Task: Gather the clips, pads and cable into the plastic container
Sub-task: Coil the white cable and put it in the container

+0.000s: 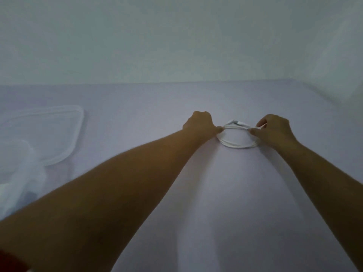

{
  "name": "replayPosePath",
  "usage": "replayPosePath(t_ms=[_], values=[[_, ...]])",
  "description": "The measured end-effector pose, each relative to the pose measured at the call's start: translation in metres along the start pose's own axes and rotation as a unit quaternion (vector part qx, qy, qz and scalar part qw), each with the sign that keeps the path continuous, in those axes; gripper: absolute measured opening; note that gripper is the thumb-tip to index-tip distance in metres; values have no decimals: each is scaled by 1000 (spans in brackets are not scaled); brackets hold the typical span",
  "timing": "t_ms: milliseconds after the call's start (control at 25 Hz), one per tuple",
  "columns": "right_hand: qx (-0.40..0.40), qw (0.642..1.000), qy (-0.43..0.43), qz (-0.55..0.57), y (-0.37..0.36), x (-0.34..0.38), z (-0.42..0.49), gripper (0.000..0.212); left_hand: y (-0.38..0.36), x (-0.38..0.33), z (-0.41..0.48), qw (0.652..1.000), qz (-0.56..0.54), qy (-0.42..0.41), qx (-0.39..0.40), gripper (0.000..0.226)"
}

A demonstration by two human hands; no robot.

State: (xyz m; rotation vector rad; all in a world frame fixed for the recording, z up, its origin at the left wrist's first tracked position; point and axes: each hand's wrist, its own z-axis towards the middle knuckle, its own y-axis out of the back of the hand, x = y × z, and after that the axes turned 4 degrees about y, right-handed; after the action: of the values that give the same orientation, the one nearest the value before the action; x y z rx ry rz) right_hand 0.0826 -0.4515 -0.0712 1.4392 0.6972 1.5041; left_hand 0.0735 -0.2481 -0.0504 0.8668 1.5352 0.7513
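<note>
Forearms reached out over the pale surface point(216, 193). Farther out, both hands pinched a coiled white cable point(236, 143) lying on it: the left hand point(200, 122) closed on the coil's left edge, the right hand point(275, 128) on its right edge. Well apart at far left lay a clear plastic container point(59, 134).

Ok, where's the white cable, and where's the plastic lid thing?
white cable point(237, 146), head view, near curve of the coiled loop.
plastic lid point(77, 134), head view, its right rim.
</note>
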Motion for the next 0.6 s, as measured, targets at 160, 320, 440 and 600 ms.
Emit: replayPosePath(t_ms=[160,320,440,600], values=[[22,1000,-14,-9,-21,-7,8,29,-18,-11,9,997,81,-2,0,42],[30,999,1,26,-14,6,2,23,-13,-2,8,1000,-12,10,-11,32],[-25,983,1,185,-3,28,-19,12,6,13,-5,942,-332,40,8,20],[-52,907,-5,418,2,71,-51,13,45,41,-46,807,-585,68,35,29]])
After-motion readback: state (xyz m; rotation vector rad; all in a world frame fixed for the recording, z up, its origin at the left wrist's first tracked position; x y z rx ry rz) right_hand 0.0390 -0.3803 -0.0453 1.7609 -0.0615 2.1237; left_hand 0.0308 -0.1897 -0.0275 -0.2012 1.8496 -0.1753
